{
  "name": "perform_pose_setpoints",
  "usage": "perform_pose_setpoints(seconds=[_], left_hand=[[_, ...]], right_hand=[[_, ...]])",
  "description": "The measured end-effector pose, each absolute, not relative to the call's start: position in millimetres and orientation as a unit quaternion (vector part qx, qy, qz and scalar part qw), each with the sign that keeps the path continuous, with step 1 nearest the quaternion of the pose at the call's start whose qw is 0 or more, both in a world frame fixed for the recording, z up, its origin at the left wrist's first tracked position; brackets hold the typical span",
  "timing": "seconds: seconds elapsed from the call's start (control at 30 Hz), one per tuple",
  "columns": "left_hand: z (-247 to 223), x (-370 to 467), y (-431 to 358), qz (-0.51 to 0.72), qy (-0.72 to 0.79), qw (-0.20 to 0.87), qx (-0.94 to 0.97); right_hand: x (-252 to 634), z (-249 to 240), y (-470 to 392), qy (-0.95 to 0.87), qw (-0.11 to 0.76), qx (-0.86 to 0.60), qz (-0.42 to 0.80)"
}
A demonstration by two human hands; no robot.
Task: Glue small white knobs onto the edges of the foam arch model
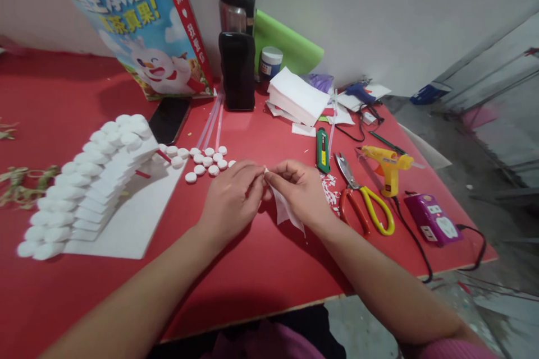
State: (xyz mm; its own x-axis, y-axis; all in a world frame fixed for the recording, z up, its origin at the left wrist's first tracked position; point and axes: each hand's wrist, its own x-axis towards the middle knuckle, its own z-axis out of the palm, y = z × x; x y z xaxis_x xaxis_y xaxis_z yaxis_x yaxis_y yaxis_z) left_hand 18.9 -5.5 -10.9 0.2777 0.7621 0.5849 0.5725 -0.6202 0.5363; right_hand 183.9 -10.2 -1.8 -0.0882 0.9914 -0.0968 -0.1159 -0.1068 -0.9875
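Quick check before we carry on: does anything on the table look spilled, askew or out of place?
One untidy spot: loose white scraps are scattered on the red table between the right hand and the cutters. They look like litter, strewn without order. I see no clear damage.

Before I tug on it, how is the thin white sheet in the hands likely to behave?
The thin white sheet would probably flop: its loose end droops in folds beside the right hand. It looks light for its size, judging by how thin it appears, and for the same reason might tear under a sharp tug.
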Motion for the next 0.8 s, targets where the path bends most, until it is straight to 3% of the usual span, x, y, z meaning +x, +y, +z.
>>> perform_pose_setpoints(seconds=[0.2, 0.57, 0.63, 0.8], left_hand=[[-5.2, 15.5, -4.0, 0.467, 0.415, 0.178, 0.76], [-11.7, 22.8, -11.7, 0.475, 0.401, 0.083, 0.779], [-9.6, 23.4, -11.0, 0.478, 0.411, 0.132, 0.765], [-2.2, 19.0, -1.5, 0.485, 0.456, 0.379, 0.642]], right_hand=[[188.0, 6.0, -10.2, -0.473, 0.464, -0.48, 0.575], [188.6, 7.5, -9.8, -0.472, 0.453, -0.486, 0.579], [190.1, 6.8, -9.1, -0.488, 0.452, -0.483, 0.57], [194.6, 4.4, -7.0, -0.545, 0.444, -0.463, 0.54]])
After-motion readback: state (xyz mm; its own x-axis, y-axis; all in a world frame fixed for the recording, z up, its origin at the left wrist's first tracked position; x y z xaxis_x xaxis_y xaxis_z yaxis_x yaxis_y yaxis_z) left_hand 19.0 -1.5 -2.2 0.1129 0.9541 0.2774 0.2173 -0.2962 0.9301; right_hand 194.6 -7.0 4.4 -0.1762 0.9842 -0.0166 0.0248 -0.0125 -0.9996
